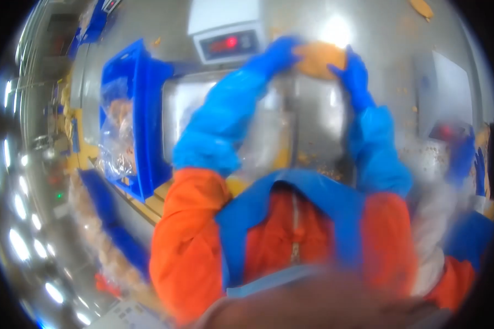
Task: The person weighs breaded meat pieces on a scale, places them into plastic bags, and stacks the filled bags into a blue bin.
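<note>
At the far left, a blue plastic crate (142, 118) stands tipped on its side on the steel table (389, 60), with a clear plastic bag of pale orange pieces (118, 137) showing inside it. Just right of the crate's top edge, a white digital scale with a red lit display (228, 38) sits on the table. In the middle, a person in an orange jacket and a blue apron reaches both arms forward, each covered by a long blue sleeve guard. The left hand in a blue glove (277, 55) curls its fingers around the left edge of a flat, round, golden-brown breaded piece (319, 59), held above the table just right of the scale. The right hand in a blue glove (354, 74) grips the same piece from its right edge, fingers wrapped on it. Orange crumbs are scattered over the steel. At the far right edge, another worker's blue-gloved hands (469, 159) are blurred beside a second red display.
</note>
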`<action>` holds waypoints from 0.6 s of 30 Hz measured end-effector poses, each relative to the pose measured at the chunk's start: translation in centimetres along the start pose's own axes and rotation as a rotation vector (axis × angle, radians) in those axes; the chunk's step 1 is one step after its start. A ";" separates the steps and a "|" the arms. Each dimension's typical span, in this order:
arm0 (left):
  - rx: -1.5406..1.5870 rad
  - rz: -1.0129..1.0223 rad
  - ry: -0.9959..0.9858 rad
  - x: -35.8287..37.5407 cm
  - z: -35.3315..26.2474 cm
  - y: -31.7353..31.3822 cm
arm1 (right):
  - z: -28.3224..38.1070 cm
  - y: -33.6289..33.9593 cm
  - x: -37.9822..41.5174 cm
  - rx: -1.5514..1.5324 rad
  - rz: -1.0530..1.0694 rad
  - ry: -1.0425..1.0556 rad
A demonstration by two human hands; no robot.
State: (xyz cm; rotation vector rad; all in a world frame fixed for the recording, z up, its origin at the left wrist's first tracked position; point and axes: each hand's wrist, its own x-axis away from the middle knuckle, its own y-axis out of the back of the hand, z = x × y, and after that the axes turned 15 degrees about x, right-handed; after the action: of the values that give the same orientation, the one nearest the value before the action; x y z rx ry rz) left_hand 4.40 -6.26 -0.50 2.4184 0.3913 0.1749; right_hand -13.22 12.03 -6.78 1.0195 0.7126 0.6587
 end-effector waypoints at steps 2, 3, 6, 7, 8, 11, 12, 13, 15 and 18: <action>-0.076 0.108 -0.038 -3.7 3.8 -4.0 | -1.9 0.6 3.7 -0.244 0.077 -0.269; -0.158 0.201 -0.061 -5.0 4.4 -5.6 | -2.3 3.4 5.5 -0.442 0.199 -0.389; -0.194 0.227 0.024 -6.9 3.0 -7.4 | -2.1 12.4 11.6 -0.446 0.132 -0.614; -0.441 0.243 0.019 -6.9 -1.0 -6.6 | -2.7 11.9 13.5 -0.445 0.133 -0.633; -0.443 0.256 0.009 -7.6 -0.5 -7.4 | -3.5 10.6 15.7 -0.266 0.047 -0.456; -0.172 0.111 -0.081 -9.6 1.6 -9.4 | -3.0 8.8 18.2 -0.259 -0.017 -0.305; -0.172 0.109 -0.099 -9.5 1.0 -8.9 | -3.2 8.1 18.2 -0.360 0.037 -0.380; 0.058 0.219 0.086 -8.9 0.7 -8.2 | -3.9 8.1 18.5 -0.274 0.153 -0.470; 0.143 0.360 0.412 -8.0 -1.6 -6.4 | -5.5 8.5 19.1 -0.772 0.147 -0.646; 0.599 0.177 0.570 -4.8 -3.9 -6.8 | -2.3 12.4 18.5 -1.635 0.090 -0.813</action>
State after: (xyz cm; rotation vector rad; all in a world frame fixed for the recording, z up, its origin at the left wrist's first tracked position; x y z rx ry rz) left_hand -2.59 -0.54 -2.01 2.9652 0.5360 0.9577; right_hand -5.78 32.14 -0.25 -0.2784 -0.6230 0.5825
